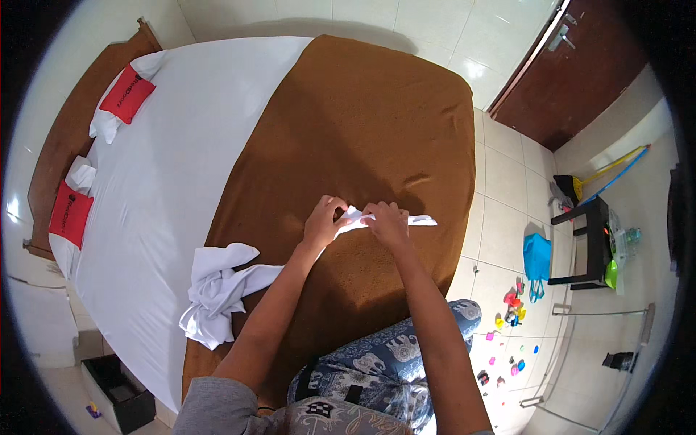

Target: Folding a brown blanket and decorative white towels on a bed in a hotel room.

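My left hand [324, 222] and my right hand [388, 220] are side by side over the brown blanket [348, 136] on the bed. Both pinch a narrow, gathered strip of white cloth [356, 218]. One flattened end of the strip sticks out to the right of my right hand. More white cloth [215, 293] lies in a crumpled heap left of my forearms; a length of it runs under my left forearm towards my hands, and whether it is all one piece cannot be told.
A white sheet [179, 152] covers the bed's left part, with red cushions [128, 93] by the wooden headboard [65, 119]. Small colourful items [511, 304], a blue bag [537, 255] and a black table [590, 244] are on the tiled floor at right. A black box [119, 391] stands lower left.
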Motion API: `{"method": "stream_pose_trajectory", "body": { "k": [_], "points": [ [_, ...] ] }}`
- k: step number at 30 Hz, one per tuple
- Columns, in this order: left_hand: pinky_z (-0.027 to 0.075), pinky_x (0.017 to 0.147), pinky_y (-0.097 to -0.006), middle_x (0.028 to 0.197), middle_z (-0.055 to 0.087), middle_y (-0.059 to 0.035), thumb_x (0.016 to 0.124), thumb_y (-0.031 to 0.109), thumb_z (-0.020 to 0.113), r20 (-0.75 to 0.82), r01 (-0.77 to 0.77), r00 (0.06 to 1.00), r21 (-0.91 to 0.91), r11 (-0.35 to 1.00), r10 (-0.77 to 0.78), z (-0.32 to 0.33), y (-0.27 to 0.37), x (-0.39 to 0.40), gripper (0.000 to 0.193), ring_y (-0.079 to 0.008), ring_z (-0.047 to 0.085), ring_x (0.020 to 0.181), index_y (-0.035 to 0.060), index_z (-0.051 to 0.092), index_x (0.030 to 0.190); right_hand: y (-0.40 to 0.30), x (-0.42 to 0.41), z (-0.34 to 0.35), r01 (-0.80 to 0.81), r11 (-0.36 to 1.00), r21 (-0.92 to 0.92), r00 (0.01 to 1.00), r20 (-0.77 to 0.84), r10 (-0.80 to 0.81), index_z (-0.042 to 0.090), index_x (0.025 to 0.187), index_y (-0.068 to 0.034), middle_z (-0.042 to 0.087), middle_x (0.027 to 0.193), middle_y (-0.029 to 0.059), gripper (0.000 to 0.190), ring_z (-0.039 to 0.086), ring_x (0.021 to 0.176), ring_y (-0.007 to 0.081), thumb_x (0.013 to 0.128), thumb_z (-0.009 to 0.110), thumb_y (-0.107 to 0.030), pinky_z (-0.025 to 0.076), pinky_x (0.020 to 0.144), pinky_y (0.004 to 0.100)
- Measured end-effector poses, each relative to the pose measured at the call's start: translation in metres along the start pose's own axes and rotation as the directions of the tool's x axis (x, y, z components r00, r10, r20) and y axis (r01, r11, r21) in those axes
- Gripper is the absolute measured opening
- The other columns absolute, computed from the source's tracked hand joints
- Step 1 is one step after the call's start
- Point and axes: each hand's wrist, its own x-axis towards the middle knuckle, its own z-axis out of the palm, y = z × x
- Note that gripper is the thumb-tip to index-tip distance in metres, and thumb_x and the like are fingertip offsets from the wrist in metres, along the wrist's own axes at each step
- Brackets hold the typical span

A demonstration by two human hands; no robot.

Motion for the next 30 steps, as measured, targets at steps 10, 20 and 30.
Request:
{"method": "stream_pose_trajectory", "body": {
  "k": [10, 20, 30],
  "points": [
    [0.049, 0.066, -0.0357, 0.071, 0.065, -0.012, 0.072, 0.026, 0.071, 0.129, 0.045, 0.99, 0.071, 0.996, -0.053, -0.037, -0.004, -0.033, 0.021, -0.0254, 0.064, 0.068, 0.006, 0.067, 0.078, 0.01, -0.01, -0.005, -0.075, 0.997, 0.0, 0.992, -0.106, 0.075, 0.054, 0.102, -0.017, 0.056, 0.103, 0.0043, 0.031, 0.049, 0.103, 0.0263, 0.08, 0.061, -0.037, 0.033, 0.087, 0.0497],
    [0.051, 0.063, -0.0364, 0.057, 0.063, -0.0112, 0.077, 0.034, 0.064, 0.285, 0.253, 0.911, 0.186, 0.95, -0.298, -0.017, 0.007, -0.05, 0.033, -0.0247, 0.064, 0.057, 0.0029, 0.063, 0.066, 0.012, -0.06, 0.02, -0.123, 0.984, 0.129, 0.969, -0.197, 0.147, 0.052, 0.101, -0.017, 0.055, 0.099, 0.0104, 0.023, 0.055, 0.093, 0.0351, 0.082, 0.06, -0.025, 0.043, 0.074, 0.0505],
    [0.051, 0.059, -0.0345, 0.053, 0.061, -0.0113, 0.081, 0.027, 0.062, 0.322, 0.193, 0.919, 0.134, 0.972, -0.227, 0.003, 0.036, -0.084, 0.033, -0.0215, 0.063, 0.049, 0.0002, 0.062, 0.064, -0.003, -0.096, 0.049, -0.144, 0.874, 0.464, 0.943, -0.204, 0.264, 0.058, 0.087, -0.002, 0.063, 0.082, 0.0174, 0.026, 0.062, 0.079, 0.0355, 0.075, 0.067, -0.023, 0.048, 0.069, 0.0427]
  ]
}}
